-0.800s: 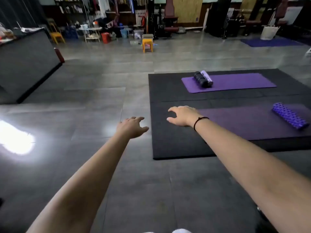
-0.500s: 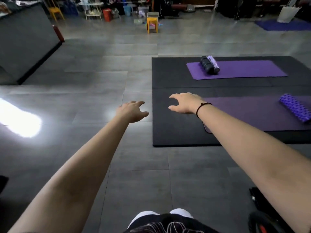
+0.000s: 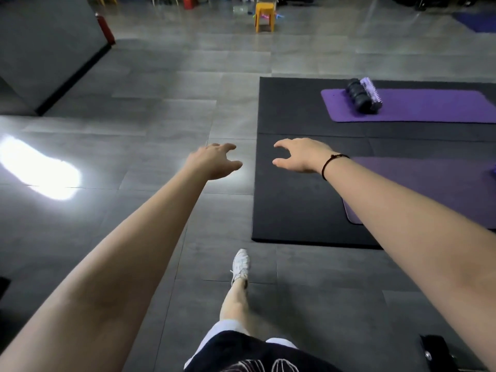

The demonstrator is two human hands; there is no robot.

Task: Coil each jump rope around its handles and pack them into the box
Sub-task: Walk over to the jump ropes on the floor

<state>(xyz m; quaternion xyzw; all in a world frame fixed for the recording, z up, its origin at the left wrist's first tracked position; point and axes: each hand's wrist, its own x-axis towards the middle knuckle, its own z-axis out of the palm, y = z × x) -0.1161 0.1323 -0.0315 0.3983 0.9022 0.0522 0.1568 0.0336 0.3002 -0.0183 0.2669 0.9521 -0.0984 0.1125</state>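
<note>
No jump rope and no box show in the head view. My left hand (image 3: 213, 161) is stretched out in front of me over the grey tiled floor, fingers loosely spread, holding nothing. My right hand (image 3: 299, 154), with a dark cord bracelet on its wrist, reaches forward beside it over the edge of the black floor mat (image 3: 292, 200), fingers relaxed and empty. The two hands are a short gap apart.
A purple yoga mat (image 3: 418, 106) with a black roller (image 3: 358, 96) and a purple spiked roller (image 3: 371, 92) lies far right. A second purple mat (image 3: 418, 183) lies nearer. A yellow stool (image 3: 264, 18) stands far ahead, a dark raised platform (image 3: 45, 49) at left. My leg with a white shoe (image 3: 240, 264) steps forward. A dark object (image 3: 436, 353) sits at bottom right.
The view has tilted down: the far room has slid out of the top and my leg and white shoe have come into sight. Both hands stay outstretched and empty.
</note>
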